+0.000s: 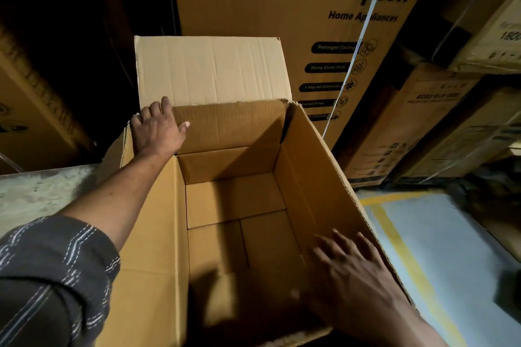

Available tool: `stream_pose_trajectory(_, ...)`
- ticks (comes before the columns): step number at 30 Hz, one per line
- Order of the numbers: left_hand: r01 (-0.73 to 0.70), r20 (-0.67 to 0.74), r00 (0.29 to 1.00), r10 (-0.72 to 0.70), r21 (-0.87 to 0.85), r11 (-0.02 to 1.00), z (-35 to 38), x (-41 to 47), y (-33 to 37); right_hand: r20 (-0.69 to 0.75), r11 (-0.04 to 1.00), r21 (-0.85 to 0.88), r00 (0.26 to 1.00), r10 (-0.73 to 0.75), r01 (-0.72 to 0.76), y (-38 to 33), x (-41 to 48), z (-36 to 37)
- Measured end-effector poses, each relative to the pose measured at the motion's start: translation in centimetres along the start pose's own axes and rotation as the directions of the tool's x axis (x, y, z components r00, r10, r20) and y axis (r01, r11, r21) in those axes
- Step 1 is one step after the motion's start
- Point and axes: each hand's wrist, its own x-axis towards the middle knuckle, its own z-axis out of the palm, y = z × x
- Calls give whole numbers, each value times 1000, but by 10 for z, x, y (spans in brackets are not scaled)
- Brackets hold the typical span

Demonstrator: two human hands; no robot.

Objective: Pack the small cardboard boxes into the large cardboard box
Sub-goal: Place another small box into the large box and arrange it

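The large cardboard box [315,177] stands open in the middle of the view, its back flap [208,70] upright. On its bottom lie three small plain cardboard boxes packed side by side: one at the far end [234,200], one near left [217,248] and one near right [270,242]. My left hand [158,129] rests on the far left corner of the rim, thumb pointing along the back wall. My right hand [349,265] is blurred, its fingers spread against the inside of the right wall, and holds nothing.
Tall printed appliance cartons [296,22] are stacked close behind and to the right [417,121]. A grey ledge [36,191] runs at the left. At the right the floor is pale with a yellow painted line [408,262].
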Motion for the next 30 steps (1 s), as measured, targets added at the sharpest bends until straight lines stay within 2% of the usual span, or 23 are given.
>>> stream_pose_trajectory(2,-14,-3,1000,14,-10,1000,-3,0,-2,-110,993,-112,993,-44,32,-23,33,-37)
stream_pose_trajectory(4,-25,-31,999,24,-17,1000,-7,-2,-3,-189,989,-143,981,-52,25,-29,56,-60)
stream_pose_trajectory(6,-29,-74,997,27,-31,999,-13,-4,-4,-195,981,-189,978,-76,38,-29,84,-72)
stream_pose_trajectory(11,-181,-83,981,174,-82,980,-17,-9,-2,-350,989,-112,928,-129,95,-35,173,-116)
stream_pose_trajectory(17,-244,158,959,237,23,970,-6,-7,-4,-418,998,-65,907,-45,20,-35,252,-159)
stream_pose_trajectory(22,-282,189,944,268,48,958,0,1,-9,-422,999,9,906,-28,35,-37,285,-176)
stream_pose_trajectory(30,-269,255,935,245,63,961,13,4,-2,-438,999,14,899,-26,36,-33,309,-175)
